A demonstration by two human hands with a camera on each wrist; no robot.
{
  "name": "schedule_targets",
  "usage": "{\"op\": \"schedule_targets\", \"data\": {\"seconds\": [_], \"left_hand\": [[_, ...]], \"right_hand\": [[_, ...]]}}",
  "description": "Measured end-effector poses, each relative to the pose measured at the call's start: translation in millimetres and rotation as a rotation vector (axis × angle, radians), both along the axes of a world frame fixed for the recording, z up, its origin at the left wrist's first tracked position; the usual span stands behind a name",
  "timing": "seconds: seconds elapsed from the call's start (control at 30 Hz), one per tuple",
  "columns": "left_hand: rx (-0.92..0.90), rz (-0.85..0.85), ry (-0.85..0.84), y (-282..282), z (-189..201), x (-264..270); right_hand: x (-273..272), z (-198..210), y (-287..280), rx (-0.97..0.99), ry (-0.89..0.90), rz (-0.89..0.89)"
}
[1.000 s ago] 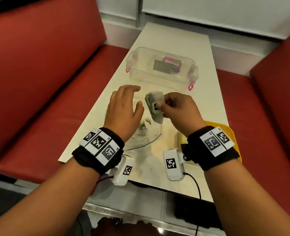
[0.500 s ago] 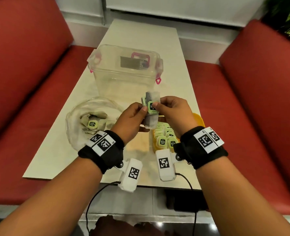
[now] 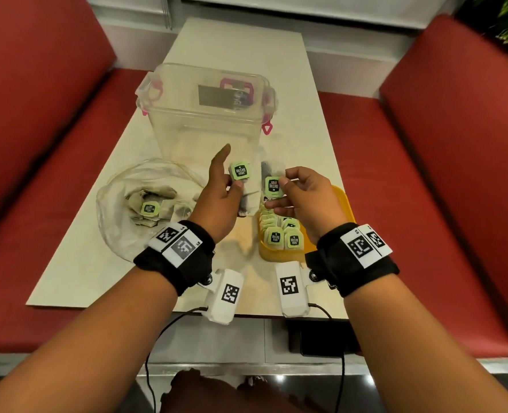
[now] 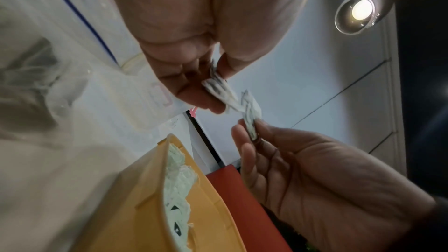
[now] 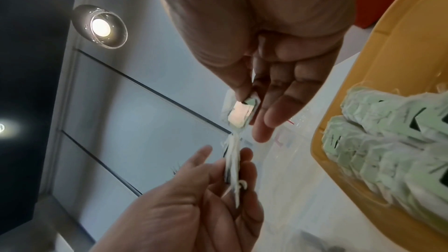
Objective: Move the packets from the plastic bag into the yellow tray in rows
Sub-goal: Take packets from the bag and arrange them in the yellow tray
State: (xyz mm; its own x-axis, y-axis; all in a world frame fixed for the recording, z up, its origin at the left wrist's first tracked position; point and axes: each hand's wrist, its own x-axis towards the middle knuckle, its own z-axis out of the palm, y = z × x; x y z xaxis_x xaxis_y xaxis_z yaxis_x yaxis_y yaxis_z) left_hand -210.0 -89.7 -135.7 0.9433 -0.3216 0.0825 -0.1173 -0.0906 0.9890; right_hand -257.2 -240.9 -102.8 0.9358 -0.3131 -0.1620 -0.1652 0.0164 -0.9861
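Two hands are raised above the table (image 3: 97, 275), each pinching one green-labelled packet. Nearest, at the table's front right, sits the yellow tray (image 3: 343, 204), with packets in the tray (image 3: 282, 238) standing in two rows at its near end, labels up. To the left of it, the plastic bag (image 3: 112, 222) lies open on the table, with a few packets in the bag (image 3: 149, 208) heaped inside.

Above the gap between bag and tray, the left hand (image 3: 217, 201) holds the left packet (image 3: 239, 171) between thumb and a curled finger, its forefinger stretched out straight. Just beside it, the right hand (image 3: 306, 198) pinches the right packet (image 3: 273, 186) between thumb and forefinger over the tray's far end, the other fingers loosely extended. In the wrist views the two packets nearly meet; whether they touch cannot be told.

Beyond the hands stands a clear lidded box (image 3: 208, 114) with pink latches. Red bench seats (image 3: 440, 174) flank the table on both sides.
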Motion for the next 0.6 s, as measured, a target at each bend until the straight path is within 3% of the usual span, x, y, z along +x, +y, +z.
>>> {"op": "schedule_targets", "data": {"seconds": [0.13,0.4,0.6], "left_hand": [[0.103,0.013,-0.135,1,2,-2],[0.25,0.071,-0.042,9,4,-7],[0.269,-0.127,-0.053,24,4,-17]], "right_hand": [[-1,1,-6,-0.208,-0.033,0.037],[-8,16,-11,-0.47,-0.109,0.157],[-12,23,-7,-0.706,-0.045,0.349]]}}
